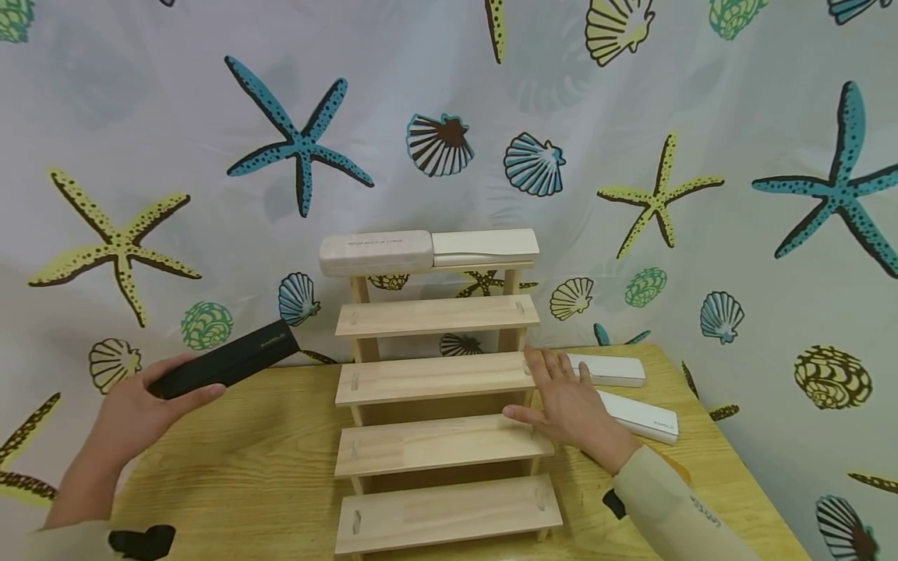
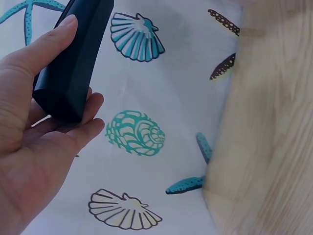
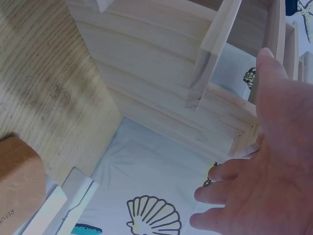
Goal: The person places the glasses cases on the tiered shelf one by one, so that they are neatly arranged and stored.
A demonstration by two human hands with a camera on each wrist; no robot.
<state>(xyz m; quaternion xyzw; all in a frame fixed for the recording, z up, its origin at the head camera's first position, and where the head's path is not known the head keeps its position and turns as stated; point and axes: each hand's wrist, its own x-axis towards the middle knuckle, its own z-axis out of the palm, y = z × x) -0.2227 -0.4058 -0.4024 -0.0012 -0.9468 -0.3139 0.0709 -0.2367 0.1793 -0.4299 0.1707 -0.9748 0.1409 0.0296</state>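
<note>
A five-tiered wooden rack (image 1: 435, 378) is set upright on a wood-grained tabletop (image 1: 245, 467) and serves as the landmark. To the left of the rack, a black oblong case (image 1: 228, 358) is held above the tabletop by the left hand (image 1: 143, 405); the thumb and fingers are clamped about its near end, and its lettered far end is tilted upward toward the rack. The right hand (image 1: 561, 401) is placed at the right side of the rack, with its fingers extended and slightly apart; the right ends of the middle tiers are partly covered by it, though firm contact cannot be told. On the rack's top tier, a pale rounded case (image 1: 379, 253) with faint lettering is laid at the left, just beside a cream flat-topped case (image 1: 484, 245) at the right. To the right of the rack, a farther white case (image 1: 606, 370) and a nearer white case (image 1: 641, 415) are laid on the tabletop, both partly hidden by the right hand. A brown case (image 3: 17, 181), partly lettered, is seen near them. Behind the rack, a white cloth (image 1: 210, 47) is printed with starfish and shells.
</note>
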